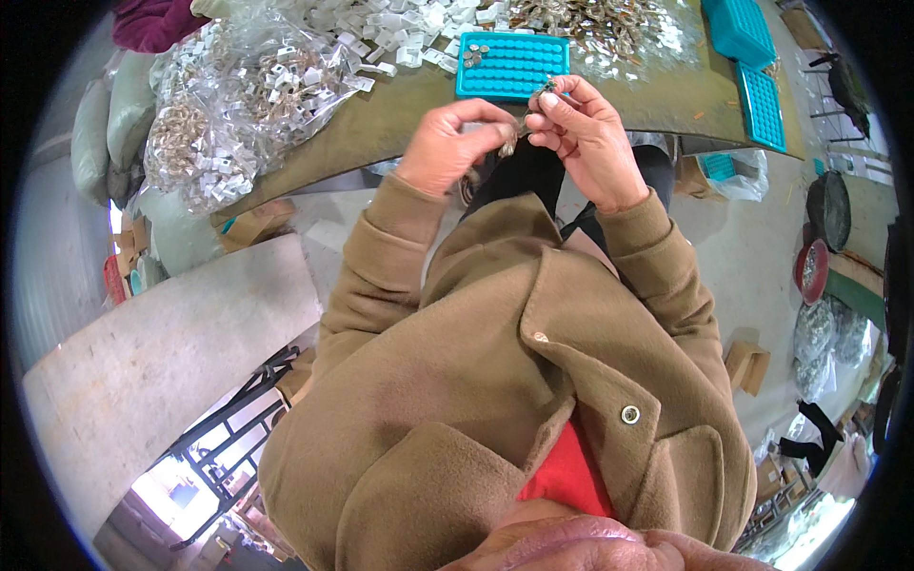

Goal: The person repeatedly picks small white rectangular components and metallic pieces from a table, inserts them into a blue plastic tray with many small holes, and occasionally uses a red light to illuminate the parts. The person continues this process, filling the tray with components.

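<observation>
Both hands up at the desk [400, 109] edge: left hand [449, 145] and right hand [583, 138] fingers pinch a small metal piece [522, 128] between them, just below the teal tray [512, 65].

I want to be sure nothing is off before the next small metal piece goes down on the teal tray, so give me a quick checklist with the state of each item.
1. Small metal piece pinched between both hands: ok, the left hand and right hand meet on it.
2. Teal plastic grid tray within reach: ok, it lies on the table just beyond the hands.
3. Free cells in that tray: ok, only a few metal pieces sit at its left corner.
4. Supply at hand: ok, clear bags of white and metal parts lie to the left.
5. Piece correctly assembled: cannot tell, too small and partly hidden by fingers.
6. Spare teal trays: ok, to the right.
</observation>
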{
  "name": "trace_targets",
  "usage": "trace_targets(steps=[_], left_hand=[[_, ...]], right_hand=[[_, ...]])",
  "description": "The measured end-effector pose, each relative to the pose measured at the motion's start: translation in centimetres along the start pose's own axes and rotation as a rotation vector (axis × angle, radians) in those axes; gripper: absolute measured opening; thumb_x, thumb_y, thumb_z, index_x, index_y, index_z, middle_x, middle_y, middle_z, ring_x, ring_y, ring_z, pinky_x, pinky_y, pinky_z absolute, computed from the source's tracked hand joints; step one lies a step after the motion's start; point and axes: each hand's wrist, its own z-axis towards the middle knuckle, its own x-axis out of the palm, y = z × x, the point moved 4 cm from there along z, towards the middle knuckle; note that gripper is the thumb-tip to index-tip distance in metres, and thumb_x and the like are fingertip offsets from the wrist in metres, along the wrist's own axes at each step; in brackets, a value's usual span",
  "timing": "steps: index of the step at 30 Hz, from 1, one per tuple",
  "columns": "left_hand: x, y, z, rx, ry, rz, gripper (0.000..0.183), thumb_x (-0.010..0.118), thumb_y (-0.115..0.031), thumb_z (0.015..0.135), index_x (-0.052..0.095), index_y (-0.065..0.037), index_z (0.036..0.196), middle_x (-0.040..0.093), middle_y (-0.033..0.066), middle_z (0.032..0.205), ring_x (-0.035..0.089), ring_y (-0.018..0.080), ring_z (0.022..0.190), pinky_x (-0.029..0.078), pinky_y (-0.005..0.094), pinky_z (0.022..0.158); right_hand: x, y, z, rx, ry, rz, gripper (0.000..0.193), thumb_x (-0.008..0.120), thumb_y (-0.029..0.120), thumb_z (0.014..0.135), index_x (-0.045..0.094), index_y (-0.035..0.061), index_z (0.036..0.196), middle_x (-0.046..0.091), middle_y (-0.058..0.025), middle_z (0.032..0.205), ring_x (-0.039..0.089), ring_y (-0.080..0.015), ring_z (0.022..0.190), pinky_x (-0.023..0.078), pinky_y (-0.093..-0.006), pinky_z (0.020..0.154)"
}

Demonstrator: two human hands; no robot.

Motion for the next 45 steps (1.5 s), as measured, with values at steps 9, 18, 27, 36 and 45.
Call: trace_targets(steps=[9, 18, 27, 36, 45], left_hand=[[-12.3, -0.5, 7.0, 0.123, -0.794, 0.841, 0.03, 0.068, -0.031, 0.08, 0.072, -0.006, 0.096, 0.071, 0.0144, 0.088, 0.067, 0.0278, 0.074, 0.053, 0.0391, 0.07], [-11.8, 1.0, 7.4, 0.242, -0.73, 0.584, 0.035, 0.072, -0.032, 0.075, 0.07, -0.001, 0.091, 0.069, 0.0108, 0.086, 0.065, 0.0253, 0.081, 0.051, 0.0391, 0.073], [-5.1, 0.5, 2.3, -0.098, -0.091, -0.682, 0.02, 0.065, -0.014, 0.091, 0.062, -0.004, 0.108, 0.067, 0.0048, 0.097, 0.063, 0.0058, 0.079, 0.051, 0.0144, 0.055], [0.7, -0.2, -0.1, 0.058, -0.068, -0.496, 0.027, 0.063, -0.007, 0.091, 0.059, -0.001, 0.117, 0.066, 0.006, 0.104, 0.067, 0.0138, 0.088, 0.055, 0.0185, 0.06], [1.1, 0.0, -0.3, 0.194, -0.228, -0.339, 0.03, 0.069, -0.008, 0.088, 0.063, 0.0, 0.116, 0.067, 0.0058, 0.1, 0.064, 0.0093, 0.08, 0.051, 0.0207, 0.064]], right_hand=[[-0.4, -1.1, 0.6, -0.063, -0.005, -0.2, 0.007, 0.062, 0.009, 0.092, 0.055, 0.0062, 0.09, 0.054, 0.0021, 0.074, 0.053, -0.0062, 0.063, 0.045, -0.0208, 0.058], [-0.5, -1.3, 0.5, -0.051, 0.016, -0.298, 0.006, 0.061, 0.009, 0.092, 0.057, 0.0053, 0.091, 0.054, 0.0028, 0.075, 0.049, -0.0048, 0.065, 0.041, -0.0201, 0.06], [1.6, 0.3, 1.4, -0.198, 0.008, -0.294, 0.01, 0.065, 0.009, 0.086, 0.059, 0.0017, 0.09, 0.06, -0.0004, 0.077, 0.053, -0.0067, 0.069, 0.042, -0.0218, 0.064], [1.9, -0.6, -0.2, -0.046, -0.034, -0.114, 0.005, 0.061, 0.009, 0.092, 0.061, 0.0045, 0.091, 0.059, 0.0011, 0.076, 0.055, -0.0052, 0.066, 0.045, -0.0178, 0.061], [1.8, -1.4, -0.8, -0.073, -0.038, -0.136, 0.011, 0.06, 0.01, 0.092, 0.063, -0.0004, 0.096, 0.066, -0.0061, 0.083, 0.062, -0.0118, 0.074, 0.049, -0.0236, 0.07]])
